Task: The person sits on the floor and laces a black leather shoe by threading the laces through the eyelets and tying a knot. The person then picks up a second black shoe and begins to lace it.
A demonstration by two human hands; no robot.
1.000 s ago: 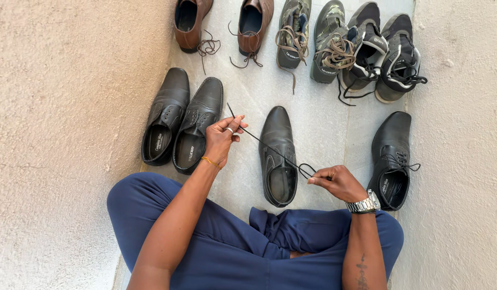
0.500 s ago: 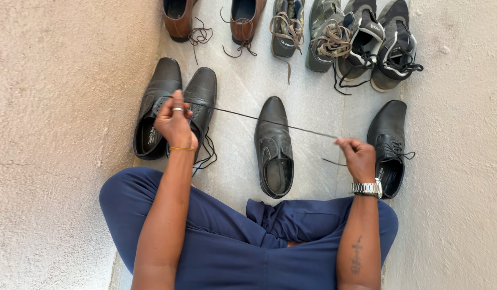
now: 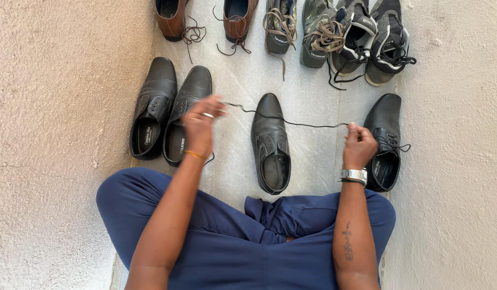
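Observation:
A thin black shoelace [image 3: 291,122] runs slack between my two hands, above an unlaced black leather shoe [image 3: 270,144] on the pale stone floor. My left hand [image 3: 200,126], blurred, with a ring and a thin orange band, pinches the lace's left end over a black shoe [image 3: 180,129]. My right hand [image 3: 359,145], with a metal watch at the wrist, grips the lace's right end beside a laced black shoe [image 3: 385,140].
Another black shoe [image 3: 152,107] lies at the far left. Along the top stand two brown lace-up shoes [image 3: 170,19], two camouflage sneakers [image 3: 280,27] and two black-and-white sneakers [image 3: 385,40]. Rough plastered walls [image 3: 60,134] close in both sides. My crossed legs in blue trousers [image 3: 232,236] fill the bottom.
The lace came free of the middle shoe and was stretched taut between my hands; now it hangs slack as my left hand moves back rightwards. My right hand moved right.

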